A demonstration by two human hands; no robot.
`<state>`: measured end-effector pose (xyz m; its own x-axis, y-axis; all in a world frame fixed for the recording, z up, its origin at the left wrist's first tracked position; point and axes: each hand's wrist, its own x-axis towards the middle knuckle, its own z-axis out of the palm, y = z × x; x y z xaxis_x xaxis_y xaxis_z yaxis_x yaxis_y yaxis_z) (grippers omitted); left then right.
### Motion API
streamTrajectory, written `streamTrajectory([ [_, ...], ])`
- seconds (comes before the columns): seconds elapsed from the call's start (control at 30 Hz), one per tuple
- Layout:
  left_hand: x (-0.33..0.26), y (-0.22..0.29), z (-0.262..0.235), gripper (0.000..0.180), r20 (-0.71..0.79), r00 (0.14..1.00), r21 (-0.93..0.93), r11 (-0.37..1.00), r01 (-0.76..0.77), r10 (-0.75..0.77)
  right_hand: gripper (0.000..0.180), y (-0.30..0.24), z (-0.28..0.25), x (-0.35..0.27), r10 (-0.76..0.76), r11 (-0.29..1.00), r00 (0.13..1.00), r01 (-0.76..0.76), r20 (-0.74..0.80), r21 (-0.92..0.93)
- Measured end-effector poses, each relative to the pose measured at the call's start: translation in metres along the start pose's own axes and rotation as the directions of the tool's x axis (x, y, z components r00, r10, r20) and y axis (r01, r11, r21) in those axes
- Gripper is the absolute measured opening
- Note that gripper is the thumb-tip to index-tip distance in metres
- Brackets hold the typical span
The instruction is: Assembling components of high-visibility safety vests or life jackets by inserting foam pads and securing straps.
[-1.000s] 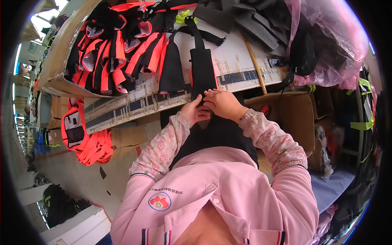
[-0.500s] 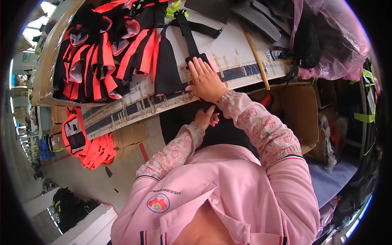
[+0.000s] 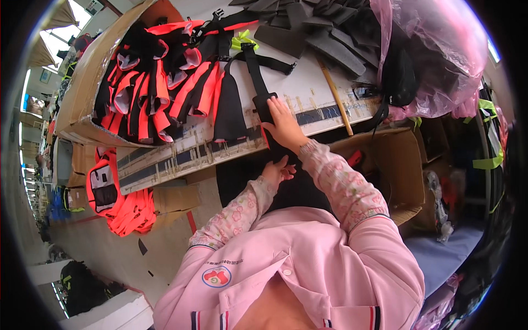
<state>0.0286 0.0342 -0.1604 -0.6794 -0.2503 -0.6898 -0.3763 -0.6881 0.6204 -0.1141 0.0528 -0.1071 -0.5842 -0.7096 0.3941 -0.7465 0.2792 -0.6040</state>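
Observation:
A black padded strap with orange edging point(image 3: 263, 109) lies on the bench and runs down over its front edge. My right hand point(image 3: 286, 130) rests on the strap's right side, fingers stretched out and close together. Just below the bench edge, my left hand point(image 3: 273, 173) has its fingers bent at the strap's lower end; dark cloth behind partly hides what they grip. Up the bench, a black webbing strap point(image 3: 254, 67) joins the pad, with a buckle strap point(image 3: 278, 65) branching right. Left of it lies a flared black piece with an orange edge point(image 3: 230, 113).
A cardboard box point(image 3: 82, 102) at the left holds orange-and-black pieces point(image 3: 146, 99). Dark foam pieces point(image 3: 335, 38), a wooden stick point(image 3: 334, 96) and a pink plastic bag point(image 3: 445, 60) lie on the right. Orange bags point(image 3: 129, 209) hang below left; an open carton point(image 3: 399, 165) stands below right.
The view has shifted, showing more of the far bench. My right hand has slid rightward off the middle of the pad, uncovering more of it. My left hand stays at the lower end.

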Motion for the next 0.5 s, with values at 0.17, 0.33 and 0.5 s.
streamTrajectory([
  [0.17, -0.011, 0.024, -0.001, 0.028, 0.153, 0.988, -0.094, 0.995, 0.039, -0.024, 0.035, -0.014, -0.060, -0.058, 0.446, 0.882, 0.893, -0.450, 0.057, 0.142],
  [0.33, -0.017, 0.028, 0.005, 0.029, 0.167, 0.986, -0.062, 0.998, 0.017, -0.006, 0.024, 0.000, -0.080, -0.068, 0.621, 0.386, 0.540, -0.842, 0.568, 0.377],
  [0.5, -0.003, 0.018, -0.021, 0.030, 0.287, 0.946, -0.027, 0.986, 0.166, -0.151, 0.021, 0.018, -0.066, -0.084, 0.539, 0.093, 0.522, -0.817, 0.661, 0.569],
])
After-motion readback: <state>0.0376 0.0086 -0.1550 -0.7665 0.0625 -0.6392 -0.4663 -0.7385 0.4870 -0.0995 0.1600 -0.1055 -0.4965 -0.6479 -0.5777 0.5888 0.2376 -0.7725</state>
